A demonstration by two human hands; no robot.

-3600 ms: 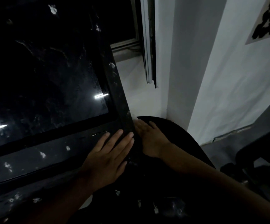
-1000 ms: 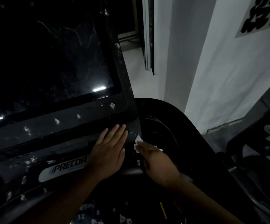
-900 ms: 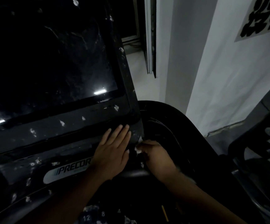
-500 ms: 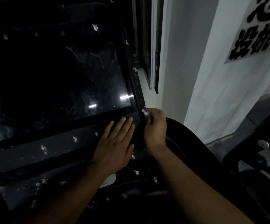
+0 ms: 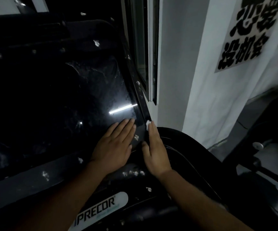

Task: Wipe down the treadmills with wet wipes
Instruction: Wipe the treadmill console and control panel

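The treadmill console point(image 5: 60, 105) is a dark glossy screen in a black frame, speckled with white bits. My left hand point(image 5: 115, 145) lies flat on the screen's lower right corner, fingers straight and together. My right hand point(image 5: 155, 150) reaches along the console's right edge with straight fingers. Its fingertips press a small white wet wipe point(image 5: 147, 125) against that edge, and the thumb rests on the frame's front. Most of the wipe is hidden under the fingers.
A white PRECOR label point(image 5: 100, 209) sits below the console. A black curved side rail point(image 5: 185, 147) bends off to the right. Behind stand a window frame point(image 5: 150, 47) and a white wall with a black-lettered sign point(image 5: 244, 34). Another machine's black frame point(image 5: 259, 130) is at right.
My right hand has slid the wipe from the console's lower corner up along its right edge, and its fingers have straightened. My left hand has shifted up onto the screen corner.
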